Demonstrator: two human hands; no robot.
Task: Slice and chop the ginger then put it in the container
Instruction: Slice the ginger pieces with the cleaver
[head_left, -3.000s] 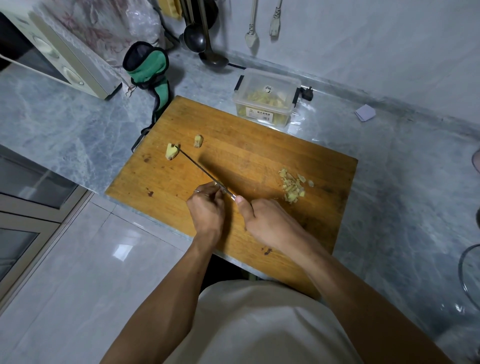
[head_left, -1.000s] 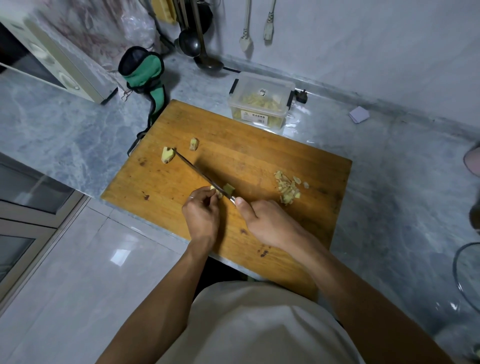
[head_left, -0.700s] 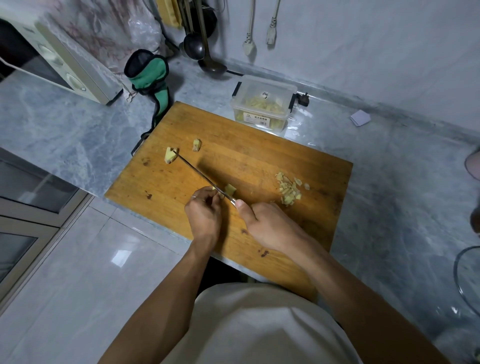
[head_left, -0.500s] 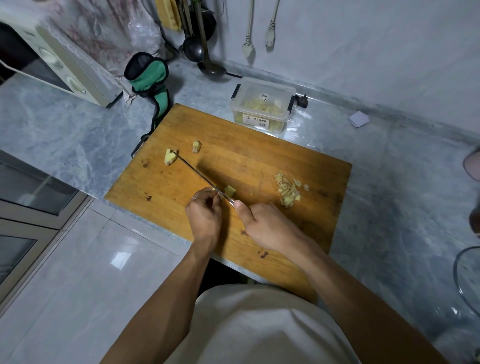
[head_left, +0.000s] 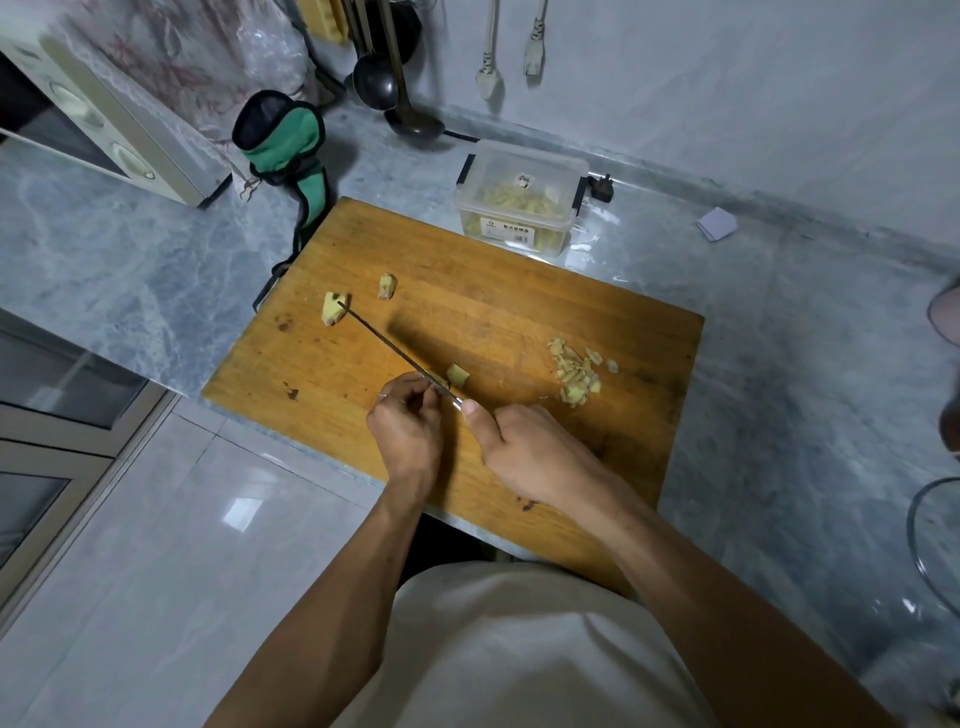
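Standing over the rectangular wooden cutting board (head_left: 519, 322) at the middle of the frame, a person works with both hands near its lower edge. The right hand (head_left: 524, 452) is clenched around the handle of a thin-bladed kitchen knife (head_left: 384, 343), thumb laid along the top; the blade runs up and to the left across the board, its tip reaching a pale yellow ginger chunk (head_left: 334, 308) in the board's upper left part. The left hand (head_left: 408, 426) has its fingers curled down against the blade's left side, pinching a ginger piece that is mostly hidden beneath them. Just right of the blade, touching it or nearly so, sits 1 small cut ginger piece (head_left: 458, 374). Another small ginger knob (head_left: 387, 286) lies right of the tip chunk, apart from it. A loose pile of sliced ginger bits (head_left: 575, 371) rests on the right half of the board. Beyond the board's upper edge, on the grey marble counter (head_left: 130, 270), stands a clear plastic container with black clips (head_left: 522, 195), holding pale yellow ginger strips. A green and black fabric pouch (head_left: 283, 143) sits upper left of the board, with a cream microwave (head_left: 98, 119) further left and dark ladles (head_left: 384, 83) hanging on the wall above.
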